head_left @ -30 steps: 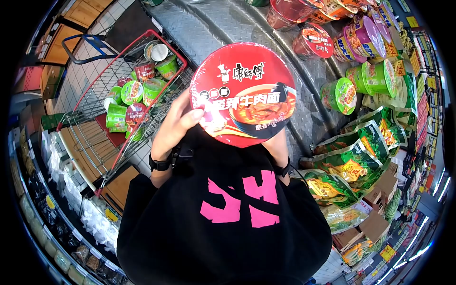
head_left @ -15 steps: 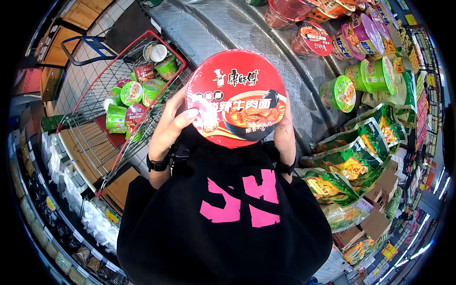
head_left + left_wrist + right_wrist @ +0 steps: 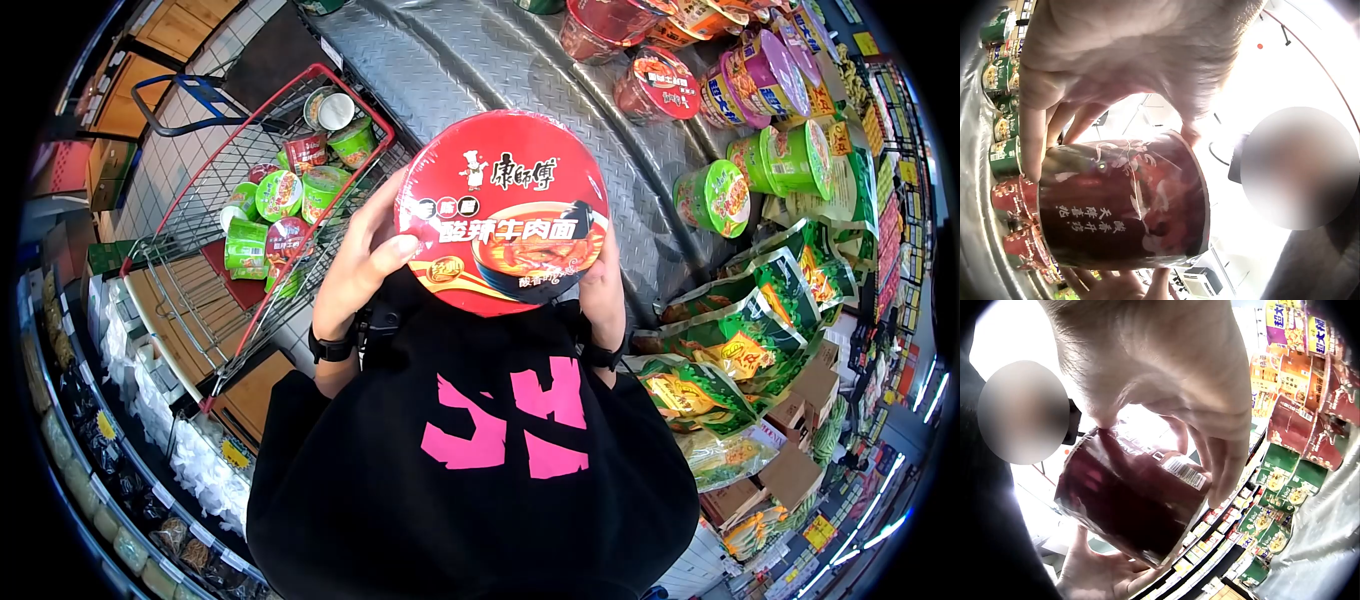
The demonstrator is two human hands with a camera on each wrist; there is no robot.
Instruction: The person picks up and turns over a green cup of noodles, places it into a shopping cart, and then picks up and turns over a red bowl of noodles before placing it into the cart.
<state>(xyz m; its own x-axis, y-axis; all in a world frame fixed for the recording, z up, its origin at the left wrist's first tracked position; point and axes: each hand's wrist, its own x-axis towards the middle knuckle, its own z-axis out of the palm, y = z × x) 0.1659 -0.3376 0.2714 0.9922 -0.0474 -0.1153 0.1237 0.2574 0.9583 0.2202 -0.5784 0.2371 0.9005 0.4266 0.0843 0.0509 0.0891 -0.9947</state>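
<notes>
Both hands hold a red instant noodle cup (image 3: 515, 185) in front of the chest, its round printed lid facing up toward the head camera. My left hand (image 3: 362, 262) grips its left side, thumb at the lid's edge. On the opposite side my right hand (image 3: 602, 292) grips the cup, its fingers partly hidden behind it. The left wrist view shows the dark red side wall of the cup (image 3: 1122, 206) with white lettering. A barcode (image 3: 1185, 472) on the wall shows in the right wrist view, and clear wrap glints around the cup.
At the left, a shopping cart (image 3: 215, 300) with a red rim carries several green and red noodle cups. A grey metal platform (image 3: 440, 60) lies ahead. More noodle cups, including a green one (image 3: 712, 198), and green bagged goods (image 3: 745, 345) stand along the right.
The noodle cup has come slightly lower and nearer the body, its lid tilting so the glare has faded. The right hand shows more fully along the cup's side.
</notes>
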